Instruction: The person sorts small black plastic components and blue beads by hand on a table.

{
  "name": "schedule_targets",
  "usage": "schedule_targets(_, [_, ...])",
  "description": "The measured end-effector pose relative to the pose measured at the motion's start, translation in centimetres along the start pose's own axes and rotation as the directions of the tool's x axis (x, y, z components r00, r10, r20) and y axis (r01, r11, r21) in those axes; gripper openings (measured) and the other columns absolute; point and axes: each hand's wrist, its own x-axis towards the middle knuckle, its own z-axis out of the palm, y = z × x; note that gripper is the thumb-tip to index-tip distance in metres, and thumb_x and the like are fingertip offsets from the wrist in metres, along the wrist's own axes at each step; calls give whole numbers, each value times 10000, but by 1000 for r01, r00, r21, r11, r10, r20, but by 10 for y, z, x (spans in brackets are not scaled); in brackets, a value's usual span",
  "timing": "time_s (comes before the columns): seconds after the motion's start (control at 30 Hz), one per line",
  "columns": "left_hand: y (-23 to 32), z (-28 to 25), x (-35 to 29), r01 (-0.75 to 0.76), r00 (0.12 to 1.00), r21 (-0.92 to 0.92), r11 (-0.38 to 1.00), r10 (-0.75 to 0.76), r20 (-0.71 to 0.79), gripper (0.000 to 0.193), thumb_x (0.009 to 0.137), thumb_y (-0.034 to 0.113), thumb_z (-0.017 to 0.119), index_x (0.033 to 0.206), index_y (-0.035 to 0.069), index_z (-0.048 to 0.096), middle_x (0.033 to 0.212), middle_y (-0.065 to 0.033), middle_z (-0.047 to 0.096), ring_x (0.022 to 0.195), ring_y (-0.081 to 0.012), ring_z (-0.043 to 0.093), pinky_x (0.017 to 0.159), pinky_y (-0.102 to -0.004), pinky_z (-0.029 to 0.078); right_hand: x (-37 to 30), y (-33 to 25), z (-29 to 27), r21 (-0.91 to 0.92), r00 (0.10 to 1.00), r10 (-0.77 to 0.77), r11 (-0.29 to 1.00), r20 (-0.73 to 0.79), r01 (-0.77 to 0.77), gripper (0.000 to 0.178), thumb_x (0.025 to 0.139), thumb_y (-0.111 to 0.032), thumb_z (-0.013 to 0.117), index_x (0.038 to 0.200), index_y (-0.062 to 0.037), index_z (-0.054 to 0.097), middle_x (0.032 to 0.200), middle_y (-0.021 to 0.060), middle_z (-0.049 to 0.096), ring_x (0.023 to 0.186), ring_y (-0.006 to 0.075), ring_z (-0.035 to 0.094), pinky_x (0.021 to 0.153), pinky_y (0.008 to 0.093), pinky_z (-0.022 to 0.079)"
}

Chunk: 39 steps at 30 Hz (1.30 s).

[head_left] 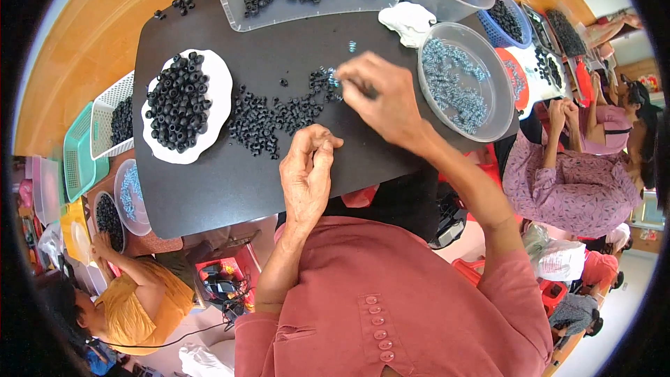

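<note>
My right hand (384, 98) is over the dark table with its fingers curled together. Its fingertips are beside a few small light-blue springs (333, 77) at the right end of a spread of small black plastic parts (272, 119). Something dark shows between its fingers, but I cannot make out what it is. Lower and to the left, my left hand (308, 167) is closed near the table's front edge, thumb against fingers; anything inside is hidden. A white scalloped plate (222, 91) heaped with round black parts (179, 101) stands at the left.
A round clear tub (499, 91) of light-blue springs stands right, beside a white cloth (408, 21). A clear bin (230, 10) of black parts is at the back. Baskets (78, 146) stand left. One person in yellow (150, 304) sits lower left; others sit at the right.
</note>
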Motion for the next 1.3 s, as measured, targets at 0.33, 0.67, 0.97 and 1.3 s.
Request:
schedule_targets(0.33, [37,-5,38,-370,929,545,753,320,187,121,838,13,552,939,-18,610,814,-142,592,764,-263,571,714,-334,461,-55,-1,-13,-30,982,170,985,80,-168,146,758,10,642,901,-20,638,863,72,610,648,203,579,601,322,478])
schedule_targets(0.67, [21,-1,96,-638,767,675,371,385,513,181,760,-31,598,936,-23,641,970,-126,613,1016,-321,512,906,-401,433,-56,-1,-18,-22,987,123,992,103,-121,158,758,23,648,913,-8,640,863,88,612,723,232,615,634,323,501])
schedule_targets(0.97, [29,-15,104,-585,799,718,378,419,431,129,795,-20,591,914,-29,641,905,-143,618,949,-325,538,852,-397,444,-58,2,-19,-41,989,109,994,101,-105,165,757,29,644,916,-13,642,871,92,614,744,252,615,668,337,503])
schedule_targets(1.3, [9,-4,139,-563,821,779,274,292,491,162,782,44,606,927,-10,651,997,-173,576,1015,-353,492,907,-432,412,-61,1,-16,-153,996,92,984,0,-91,154,763,-6,649,914,-20,622,875,76,594,739,262,593,677,350,491])
